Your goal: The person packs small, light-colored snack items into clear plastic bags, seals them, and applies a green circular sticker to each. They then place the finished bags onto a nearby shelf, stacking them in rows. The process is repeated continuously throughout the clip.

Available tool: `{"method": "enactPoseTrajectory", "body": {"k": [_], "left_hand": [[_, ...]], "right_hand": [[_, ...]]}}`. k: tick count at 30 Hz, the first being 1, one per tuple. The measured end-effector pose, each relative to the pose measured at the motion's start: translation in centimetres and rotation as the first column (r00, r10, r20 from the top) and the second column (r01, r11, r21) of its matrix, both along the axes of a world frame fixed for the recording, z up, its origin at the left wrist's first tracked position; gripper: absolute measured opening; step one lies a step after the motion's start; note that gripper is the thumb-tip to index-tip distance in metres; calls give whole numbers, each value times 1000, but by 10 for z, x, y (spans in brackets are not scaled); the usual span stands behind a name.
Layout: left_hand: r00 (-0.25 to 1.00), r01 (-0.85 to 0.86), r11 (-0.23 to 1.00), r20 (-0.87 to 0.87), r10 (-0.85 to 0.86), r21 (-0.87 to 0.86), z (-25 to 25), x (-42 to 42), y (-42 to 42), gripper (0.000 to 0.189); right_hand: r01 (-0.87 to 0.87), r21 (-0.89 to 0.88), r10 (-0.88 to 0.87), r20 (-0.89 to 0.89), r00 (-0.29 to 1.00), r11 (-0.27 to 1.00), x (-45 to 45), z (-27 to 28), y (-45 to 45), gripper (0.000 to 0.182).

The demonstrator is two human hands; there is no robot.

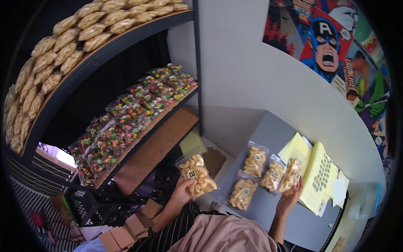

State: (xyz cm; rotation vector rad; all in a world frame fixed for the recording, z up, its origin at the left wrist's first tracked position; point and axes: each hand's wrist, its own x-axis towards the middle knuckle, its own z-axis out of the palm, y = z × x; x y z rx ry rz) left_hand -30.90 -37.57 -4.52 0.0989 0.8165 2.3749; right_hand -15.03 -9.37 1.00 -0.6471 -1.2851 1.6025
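Note:
My left hand [183, 190] grips a clear plastic bag of curled snacks [197, 176] by its lower left side, with a round sticker facing me. My right hand [290, 197] has its fingers around the lower right of another snack bag [289, 176], which leans over the grey table [267, 215]. Just left of it lies a third bag [272, 176]. Two more bags, an upper one [254, 160] and a lower one [242, 193], rest near the table's left edge, their ends overlapping.
Yellow sticker sheets [319, 176] cover the table's right part. Colourful bagged sweets [126, 123] fill the middle shelf at left; stacked snack bags [66, 44] line the top one. Below stand a black plastic crate [91, 203] and cardboard boxes [126, 231]. A comic poster [326, 47] hangs on the wall.

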Motion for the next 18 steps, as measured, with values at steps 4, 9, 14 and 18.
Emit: {"method": "enactPoseTrajectory", "body": {"k": [4, 9, 14, 18], "left_hand": [[971, -238, 968, -36, 236, -78, 15, -20, -56, 60], [932, -358, 923, 8, 363, -144, 4, -43, -132, 57], [906, -423, 901, -69, 418, -99, -4, -60, -174, 48], [914, -406, 902, -63, 401, -150, 2, -70, -184, 46]], "right_hand": [[-214, 197, 201, 86, 976, 957, -62, 19, 3, 58], [-256, 456, 183, 198, 963, 853, -160, 73, -26, 56], [-248, 628, 294, 32, 955, 738, -242, 122, -61, 53], [-166, 695, 279, -52, 959, 700, -298, 160, -83, 53]]}}
